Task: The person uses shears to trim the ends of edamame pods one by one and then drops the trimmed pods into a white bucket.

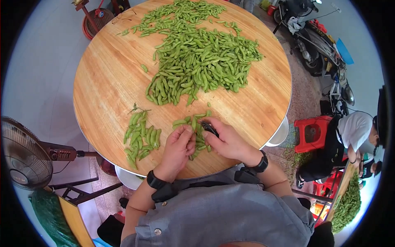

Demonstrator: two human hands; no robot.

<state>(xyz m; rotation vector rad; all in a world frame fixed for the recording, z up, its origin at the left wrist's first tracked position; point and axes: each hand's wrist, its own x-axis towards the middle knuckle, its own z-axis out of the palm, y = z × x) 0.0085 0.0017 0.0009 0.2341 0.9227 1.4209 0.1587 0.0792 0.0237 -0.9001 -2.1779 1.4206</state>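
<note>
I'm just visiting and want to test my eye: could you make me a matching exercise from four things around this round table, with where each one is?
Things:
1. big heap of green pods
2. small pile of pods
3. red stool
4. electric fan

Places:
A. off the table's right edge
B. just left of the left hand
C. lower left, beside the table
D. far half of the tabletop

Pairs: 1-D, 2-B, 3-A, 4-C
</note>
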